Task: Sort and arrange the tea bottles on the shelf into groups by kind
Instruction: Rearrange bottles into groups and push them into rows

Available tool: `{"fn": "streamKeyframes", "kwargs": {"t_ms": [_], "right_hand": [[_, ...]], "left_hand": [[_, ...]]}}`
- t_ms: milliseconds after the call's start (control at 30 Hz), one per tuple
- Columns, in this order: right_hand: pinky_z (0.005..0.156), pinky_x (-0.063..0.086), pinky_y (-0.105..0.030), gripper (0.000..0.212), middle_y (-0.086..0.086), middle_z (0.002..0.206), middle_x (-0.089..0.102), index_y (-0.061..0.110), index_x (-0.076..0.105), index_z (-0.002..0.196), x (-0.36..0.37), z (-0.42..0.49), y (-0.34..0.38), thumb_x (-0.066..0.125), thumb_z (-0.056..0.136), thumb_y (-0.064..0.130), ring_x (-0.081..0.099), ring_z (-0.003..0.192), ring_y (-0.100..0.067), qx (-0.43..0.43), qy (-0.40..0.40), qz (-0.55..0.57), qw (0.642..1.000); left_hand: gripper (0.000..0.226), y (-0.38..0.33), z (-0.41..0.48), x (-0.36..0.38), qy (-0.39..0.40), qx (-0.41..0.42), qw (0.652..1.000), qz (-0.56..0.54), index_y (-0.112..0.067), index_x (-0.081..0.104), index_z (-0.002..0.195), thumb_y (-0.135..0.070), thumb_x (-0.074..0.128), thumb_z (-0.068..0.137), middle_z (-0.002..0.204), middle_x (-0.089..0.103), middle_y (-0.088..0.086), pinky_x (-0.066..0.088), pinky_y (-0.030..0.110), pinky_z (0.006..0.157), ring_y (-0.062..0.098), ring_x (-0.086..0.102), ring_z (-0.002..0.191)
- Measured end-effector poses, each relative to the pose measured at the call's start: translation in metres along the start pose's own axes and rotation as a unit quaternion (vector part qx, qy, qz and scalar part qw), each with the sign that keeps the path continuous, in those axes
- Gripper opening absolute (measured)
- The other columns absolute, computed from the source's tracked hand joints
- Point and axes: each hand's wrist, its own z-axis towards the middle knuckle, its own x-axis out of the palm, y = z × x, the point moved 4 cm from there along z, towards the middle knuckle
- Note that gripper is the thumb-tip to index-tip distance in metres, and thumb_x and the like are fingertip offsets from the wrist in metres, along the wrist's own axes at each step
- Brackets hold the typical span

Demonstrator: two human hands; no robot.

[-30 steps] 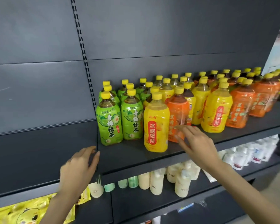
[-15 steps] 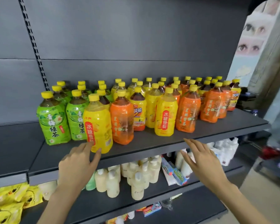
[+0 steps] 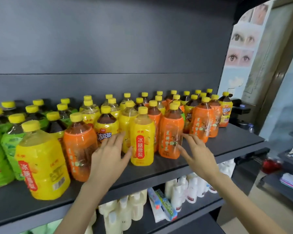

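Currently mid-sort, frame centre: left hand [image 3: 107, 154], right hand [image 3: 198, 154], fingers [image 3: 116, 139] spread, gripping nothing, flank yellow bottle [image 3: 142, 141]. Next, likely: grasp it, move beside like kind.

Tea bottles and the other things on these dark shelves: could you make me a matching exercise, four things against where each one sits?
Things
1. Yellow plastic bottle with a red label strip
2. Orange-wrapped plastic bottle of dark tea
3. Green-wrapped plastic bottles
4. White plastic bottles

Places
A. On the lower shelf
B. At the fingertips of the right hand
C. Far left of the tea shelf
D. Between the left hand and the right hand

Pairs: 1-D, 2-B, 3-C, 4-A
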Motion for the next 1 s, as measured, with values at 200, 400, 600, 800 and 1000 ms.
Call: {"fn": "streamKeyframes", "kwargs": {"t_ms": [200, 400, 600, 800, 1000], "right_hand": [[0.098, 0.041, -0.036, 0.054, -0.003, 0.144, 0.034, 0.025, 0.03, 0.146, -0.007, 0.091, -0.044, 0.045, 0.096, 0.04, 0.037, 0.13, -0.021, -0.014, -0.055, 0.101, 0.993], [0.105, 0.036, -0.031, 0.055, 0.0, 0.146, 0.038, 0.029, 0.028, 0.147, 0.004, 0.155, -0.075, 0.048, 0.096, 0.035, 0.038, 0.131, -0.014, -0.044, 0.01, 0.201, 0.979], [0.096, 0.044, -0.029, 0.046, 0.005, 0.124, 0.054, 0.024, 0.041, 0.137, 0.025, 0.201, -0.066, 0.055, 0.093, 0.032, 0.052, 0.117, -0.014, -0.048, 0.101, 0.295, 0.949], [0.075, 0.047, -0.016, 0.023, 0.004, 0.094, 0.058, 0.019, 0.043, 0.117, 0.028, 0.208, -0.075, 0.053, 0.096, 0.02, 0.057, 0.085, 0.004, -0.074, 0.123, 0.313, 0.939], [0.085, 0.047, -0.036, 0.02, -0.004, 0.095, 0.053, 0.019, 0.045, 0.114, 0.009, 0.2, -0.107, 0.053, 0.096, 0.021, 0.053, 0.088, -0.015, -0.098, 0.171, 0.323, 0.926]], "left_hand": [[0.087, -0.026, 0.058, 0.046, 0.022, -0.041, 0.997, -0.055, -0.023, 0.005, 0.15, -0.061, 0.049, 0.085, 0.152, 0.023, 0.001, 0.047, 0.036, 0.089, 0.021, 0.029, 0.135], [0.098, -0.03, 0.074, 0.082, 0.042, -0.077, 0.989, -0.119, -0.026, -0.006, 0.15, -0.065, 0.051, 0.08, 0.157, 0.014, -0.001, 0.045, 0.04, 0.095, 0.02, 0.026, 0.14], [0.101, -0.024, 0.071, 0.088, 0.012, -0.092, 0.982, -0.162, -0.033, 0.001, 0.15, -0.073, 0.05, 0.07, 0.152, 0.02, -0.004, 0.049, 0.044, 0.094, 0.019, 0.032, 0.136], [0.099, -0.033, 0.069, 0.087, -0.012, -0.105, 0.979, -0.173, -0.036, 0.002, 0.149, -0.069, 0.054, 0.071, 0.15, 0.025, -0.002, 0.046, 0.044, 0.098, 0.02, 0.033, 0.135], [0.099, -0.039, 0.066, 0.088, -0.023, -0.132, 0.977, -0.168, -0.04, 0.002, 0.148, -0.065, 0.059, 0.071, 0.15, 0.025, -0.002, 0.045, 0.043, 0.097, 0.02, 0.033, 0.135]]}}
